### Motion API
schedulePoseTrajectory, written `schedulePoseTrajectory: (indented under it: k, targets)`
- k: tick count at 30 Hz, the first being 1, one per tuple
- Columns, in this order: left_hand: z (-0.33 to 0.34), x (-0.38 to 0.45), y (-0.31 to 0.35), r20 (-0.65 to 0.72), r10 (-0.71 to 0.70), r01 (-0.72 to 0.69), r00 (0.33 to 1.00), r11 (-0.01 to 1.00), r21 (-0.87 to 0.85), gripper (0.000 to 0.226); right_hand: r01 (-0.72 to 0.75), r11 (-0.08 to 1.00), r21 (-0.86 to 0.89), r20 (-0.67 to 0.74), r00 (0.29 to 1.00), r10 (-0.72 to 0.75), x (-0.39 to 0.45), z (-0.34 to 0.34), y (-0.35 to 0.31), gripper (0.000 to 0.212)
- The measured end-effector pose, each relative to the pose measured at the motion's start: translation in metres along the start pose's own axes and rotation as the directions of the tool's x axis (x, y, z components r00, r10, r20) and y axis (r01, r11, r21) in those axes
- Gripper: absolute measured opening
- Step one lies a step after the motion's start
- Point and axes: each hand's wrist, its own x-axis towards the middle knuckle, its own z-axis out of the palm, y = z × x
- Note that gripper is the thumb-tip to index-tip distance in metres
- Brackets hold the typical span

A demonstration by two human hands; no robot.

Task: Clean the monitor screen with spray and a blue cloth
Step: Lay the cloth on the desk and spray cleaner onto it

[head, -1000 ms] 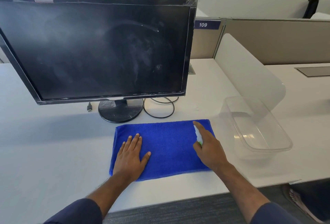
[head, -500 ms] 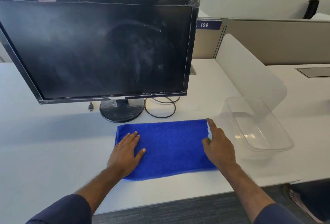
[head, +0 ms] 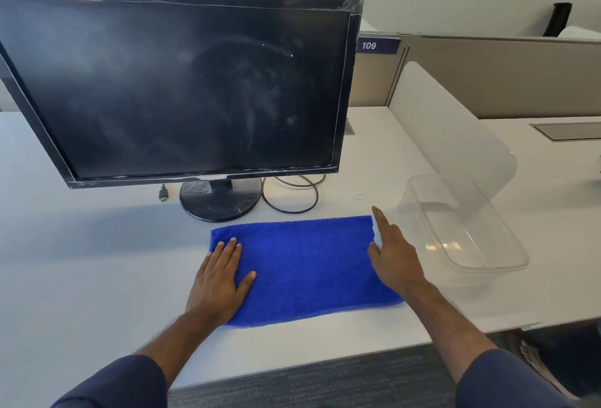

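Your left hand (head: 221,280) presses flat, fingers spread, on the blue cloth (head: 305,267) before the smudged monitor (head: 182,88); your right hand (head: 392,258) curls around a small white spray bottle (head: 376,234) at the cloth's right edge.

The white surface (head: 97,277) carries everything here. A blue cloth (head: 309,264) lies flat on it, spread between the two hands, with the left hand's fingers (head: 227,246) pressed on its left end and the right hand's fingers (head: 379,217) at its right edge. Beyond the left fingers stands the monitor's round black base (head: 221,201), with a loose cable plug (head: 163,194) just beside it and a looped black cable (head: 292,196) on its other side. Just right of the right fingers sits a clear plastic container (head: 471,245).
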Motion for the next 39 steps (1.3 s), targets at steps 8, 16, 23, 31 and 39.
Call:
schedulePoseTrajectory:
  k: [8,16,23,31,39]
  targets:
    - [0.003,0.001,-0.001,-0.004,-0.032,0.032,0.999,0.999,-0.017,0.097,0.054,0.997,0.053,-0.028,0.998,-0.053,-0.006,-0.001,0.003,0.061]
    - [0.002,0.001,-0.001,-0.013,-0.029,0.029,0.999,1.000,-0.012,0.099,-0.064,0.996,-0.066,-0.088,0.994,0.058,-0.007,-0.005,0.011,0.051]
    - [0.003,0.001,-0.001,-0.006,-0.030,0.030,1.000,1.000,0.000,0.099,0.023,0.999,0.038,-0.023,0.999,-0.022,-0.006,-0.007,0.008,0.065]
    - [0.002,0.000,-0.001,-0.021,-0.021,0.021,1.000,1.000,-0.005,0.097,-0.048,0.998,0.051,-0.022,0.999,0.049,-0.007,0.000,0.009,0.060]
    - [0.003,0.001,-0.002,-0.020,-0.021,0.022,1.000,1.000,0.006,0.096,0.074,0.976,0.205,0.086,0.992,-0.093,-0.027,-0.004,0.015,0.063]
